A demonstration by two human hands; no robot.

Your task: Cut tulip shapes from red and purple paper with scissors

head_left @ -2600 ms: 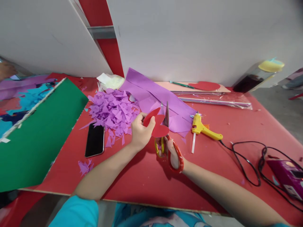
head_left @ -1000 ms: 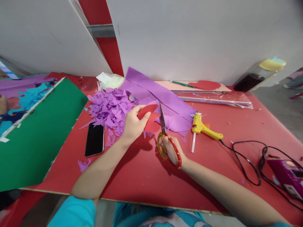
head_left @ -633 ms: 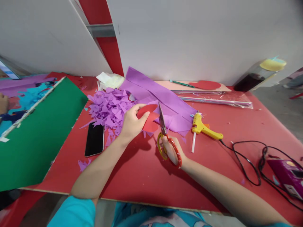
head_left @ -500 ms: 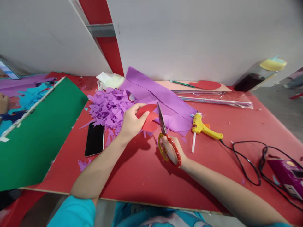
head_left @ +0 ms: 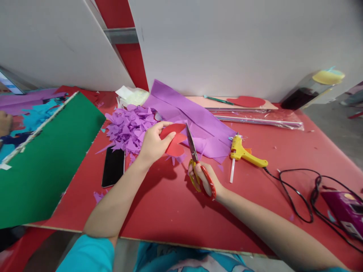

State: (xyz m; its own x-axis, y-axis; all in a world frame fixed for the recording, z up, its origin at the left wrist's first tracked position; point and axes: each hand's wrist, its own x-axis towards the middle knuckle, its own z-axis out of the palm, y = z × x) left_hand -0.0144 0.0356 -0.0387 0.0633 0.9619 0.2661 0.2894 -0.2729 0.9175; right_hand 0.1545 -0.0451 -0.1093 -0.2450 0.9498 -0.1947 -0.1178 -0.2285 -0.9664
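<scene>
My left hand pinches a red paper cut-out, holding it just above the red table. My right hand is closed through the red and yellow handles of a pair of scissors. The blades point up and away, with their edge against the right side of the red paper. Behind the paper lie purple paper sheets and a heap of purple paper scraps.
A black phone lies left of my left arm. A yellow glue gun with its black cable lies right. A green sheet covers the left side. Clear wrapped rolls lie at the back, a purple device far right. Another person's hand shows at the left edge.
Both hands have drifted slightly left and away from me. The red paper has turned in my left hand and the scissor blades have closed further into it.
</scene>
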